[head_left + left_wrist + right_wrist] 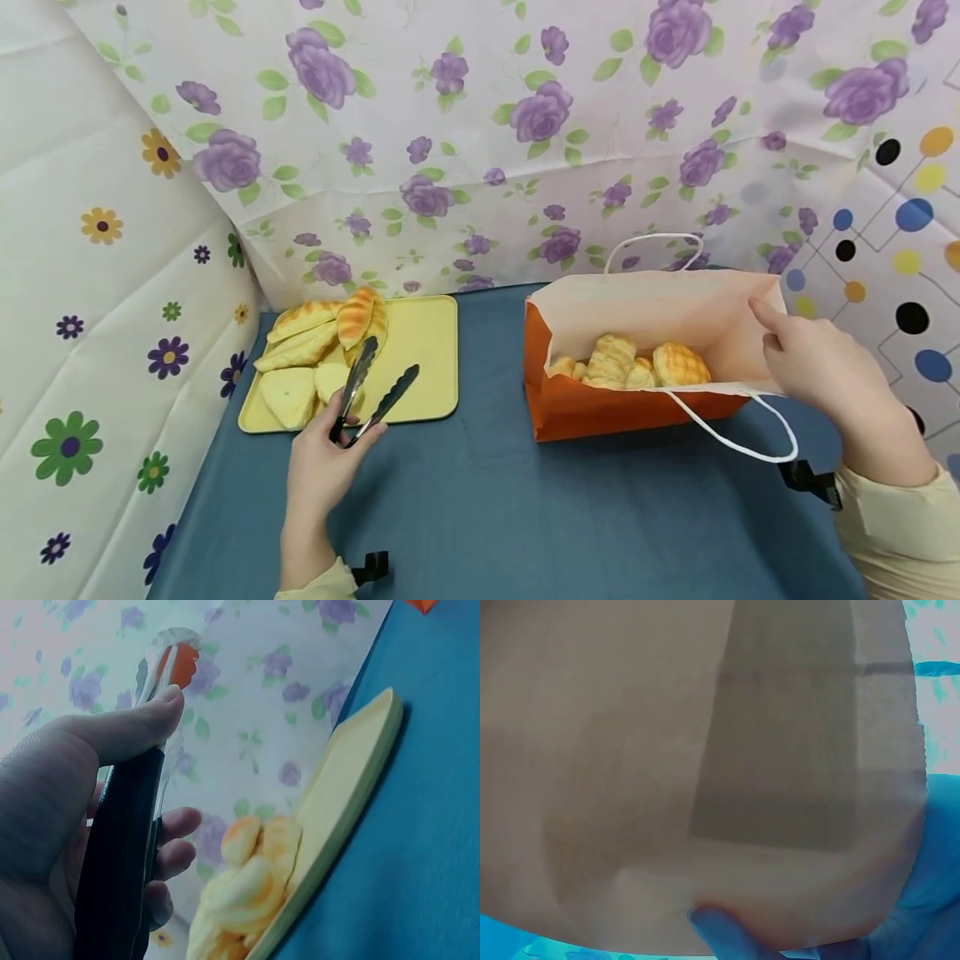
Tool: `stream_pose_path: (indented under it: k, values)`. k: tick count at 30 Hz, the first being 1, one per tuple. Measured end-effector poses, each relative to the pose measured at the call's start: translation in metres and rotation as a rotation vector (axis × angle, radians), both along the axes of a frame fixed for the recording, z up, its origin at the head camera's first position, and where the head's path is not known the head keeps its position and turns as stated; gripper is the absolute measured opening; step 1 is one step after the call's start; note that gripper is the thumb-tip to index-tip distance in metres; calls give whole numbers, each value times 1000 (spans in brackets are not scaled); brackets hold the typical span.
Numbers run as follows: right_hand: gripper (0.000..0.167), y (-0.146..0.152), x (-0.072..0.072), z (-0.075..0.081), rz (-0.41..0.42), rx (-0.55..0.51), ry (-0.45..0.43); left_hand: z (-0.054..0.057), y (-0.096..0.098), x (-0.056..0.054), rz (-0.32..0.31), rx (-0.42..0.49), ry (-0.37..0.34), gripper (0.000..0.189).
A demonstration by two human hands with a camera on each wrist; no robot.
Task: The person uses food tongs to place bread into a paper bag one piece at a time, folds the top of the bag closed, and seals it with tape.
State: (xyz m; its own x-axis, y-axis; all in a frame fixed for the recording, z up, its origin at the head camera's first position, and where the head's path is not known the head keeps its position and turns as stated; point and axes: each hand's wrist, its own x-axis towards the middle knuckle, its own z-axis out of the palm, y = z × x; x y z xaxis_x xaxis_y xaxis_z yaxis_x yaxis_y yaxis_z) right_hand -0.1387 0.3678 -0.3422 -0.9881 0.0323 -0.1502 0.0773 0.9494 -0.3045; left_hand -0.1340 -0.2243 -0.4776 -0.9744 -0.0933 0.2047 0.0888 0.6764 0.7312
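Observation:
My left hand point(318, 471) grips a pair of black-tipped tongs point(363, 367) over the front of a yellow tray point(427, 358). The tongs' arms are spread, with nothing between them. Several breads lie on the tray's left part, among them a browned, striped roll point(356, 318) and a pale triangular piece point(288, 397). At the right, an orange paper bag point(600, 417) lies with its mouth facing me. My right hand point(825, 367) pinches the bag's right rim; in the right wrist view, its thumb point(724, 930) presses the pale paper. The other fingers are partly hidden.
Inside the bag sit several breads, including a crosshatched bun point(681, 365) and a ridged roll point(611, 360). White cord handles point(738, 446) stick out at its front and back. A blue cloth point(480, 500) covers the table. Flowered sheets point(465, 125) hang behind and at the sides.

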Motion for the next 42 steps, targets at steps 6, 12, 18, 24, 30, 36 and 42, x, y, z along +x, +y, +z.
stream_pose_path:
  k: [6,12,18,24,30,36,42]
  values:
    - [62,0,-1,1,1,6,-7,-1,-16,1,109,-17,-50,86]
    - [62,1,-1,1,3,11,7,3,-26,-4,172,-33,-66,74]
    - [62,1,-1,2,2,14,13,9,-34,-9,189,-52,-119,89]
    - [63,1,-1,1,-1,11,-6,16,-39,-18,168,-133,-194,96]
    - [62,0,-1,0,4,8,8,22,-39,-34,157,-163,-271,104]
    - [61,-1,-2,0,4,17,21,26,-42,-57,133,-193,-296,103]
    - [61,-2,-1,0,-3,20,17,29,-43,-78,89,-227,-310,85]
